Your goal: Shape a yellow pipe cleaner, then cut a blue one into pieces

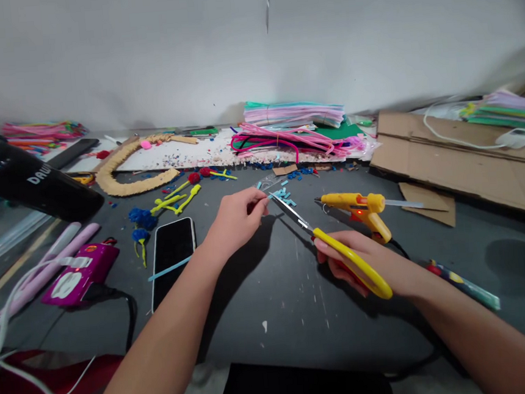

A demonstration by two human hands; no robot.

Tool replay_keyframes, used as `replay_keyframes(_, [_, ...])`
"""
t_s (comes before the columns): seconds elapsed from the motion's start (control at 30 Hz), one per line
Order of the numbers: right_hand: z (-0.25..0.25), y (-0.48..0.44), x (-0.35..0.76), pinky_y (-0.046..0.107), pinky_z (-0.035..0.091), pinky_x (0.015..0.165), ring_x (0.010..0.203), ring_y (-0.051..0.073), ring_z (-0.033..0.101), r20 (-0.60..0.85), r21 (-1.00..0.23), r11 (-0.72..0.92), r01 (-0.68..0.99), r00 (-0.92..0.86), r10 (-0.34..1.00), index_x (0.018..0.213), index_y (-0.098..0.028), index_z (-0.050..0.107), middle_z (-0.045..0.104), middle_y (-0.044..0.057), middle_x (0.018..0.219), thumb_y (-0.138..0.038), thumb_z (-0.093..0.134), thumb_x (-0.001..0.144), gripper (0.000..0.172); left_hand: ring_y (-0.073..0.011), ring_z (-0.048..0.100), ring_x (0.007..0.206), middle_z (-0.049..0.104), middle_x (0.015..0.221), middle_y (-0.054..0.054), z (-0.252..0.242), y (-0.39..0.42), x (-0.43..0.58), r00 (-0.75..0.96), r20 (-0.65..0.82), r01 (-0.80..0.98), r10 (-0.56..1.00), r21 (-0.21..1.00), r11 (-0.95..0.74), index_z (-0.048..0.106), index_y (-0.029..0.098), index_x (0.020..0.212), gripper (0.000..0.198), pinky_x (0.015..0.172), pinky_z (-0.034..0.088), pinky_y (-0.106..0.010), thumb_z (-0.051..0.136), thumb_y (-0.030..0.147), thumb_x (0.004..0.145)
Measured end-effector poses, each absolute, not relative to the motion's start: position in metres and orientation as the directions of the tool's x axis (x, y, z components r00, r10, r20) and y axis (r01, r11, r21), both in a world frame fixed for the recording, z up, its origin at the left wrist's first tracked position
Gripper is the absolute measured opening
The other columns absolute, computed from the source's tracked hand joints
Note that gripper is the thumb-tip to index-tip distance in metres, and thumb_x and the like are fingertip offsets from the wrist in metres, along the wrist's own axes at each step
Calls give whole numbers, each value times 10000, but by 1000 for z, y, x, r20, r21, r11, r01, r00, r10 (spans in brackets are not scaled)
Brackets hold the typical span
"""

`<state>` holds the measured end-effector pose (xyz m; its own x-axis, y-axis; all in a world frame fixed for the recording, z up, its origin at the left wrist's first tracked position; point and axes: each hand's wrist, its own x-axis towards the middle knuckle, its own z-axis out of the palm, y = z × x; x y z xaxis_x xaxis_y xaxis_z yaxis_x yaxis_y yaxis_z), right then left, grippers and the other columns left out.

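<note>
Head view: gripping yellow-handled scissors [340,248] in closed right hand [364,244] above dark tabletop [271,300], near light-blue clippings [283,193], pinching left hand [240,216] beside blade tips [276,198], perhaps for precise control; cannot tell whether holding anything.

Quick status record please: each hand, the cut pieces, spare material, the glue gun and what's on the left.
Left hand: thumb and forefinger pinched together by the scissor tips; anything held is too small to tell
Right hand: gripping yellow-handled scissors, blades pointing toward the left hand
Cut pieces: light blue, scattered just beyond the scissor tips
Blue strip: lying across the phone
Glue gun: on its side beyond the right hand, orange light lit
Left side: purple box, black tumbler
</note>
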<state>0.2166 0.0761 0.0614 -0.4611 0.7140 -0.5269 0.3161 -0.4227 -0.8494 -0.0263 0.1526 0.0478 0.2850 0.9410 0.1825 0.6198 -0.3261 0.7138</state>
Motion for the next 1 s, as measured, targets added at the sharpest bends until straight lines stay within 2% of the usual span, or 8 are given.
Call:
replay_keyframes(0.23, [57,74,215,164,280,369,400,47,367,-502,-864,-404,301,-450,739,748,-204,420,445,-67,551,-625,532,894,459,-128,605,634,708,744,-16,50,151,-22,295,200,623,934,701,-347,678,178,853,197,613,437,-239,519,282,905])
replay_keyframes(0.5, [56,72,214,186,292,397,417,53,367,-501,-856,-374,356,-397,769,783,-195,478,473,-60,563,-660,535,874,477,-128,604,637,707,730,-13,51,149,-21,306,218,611,927,702,-367,683,176,853,196,634,445,-242,509,256,895])
replay_keyframes(1.0, [49,71,218,198,230,398,452,70,351,-495,-837,-319,444,-367,787,769,-203,477,444,-52,568,-673,543,862,483,-141,618,651,719,749,-29,56,147,-20,301,155,635,941,703,-319,695,175,859,228,623,445,-248,500,287,899])
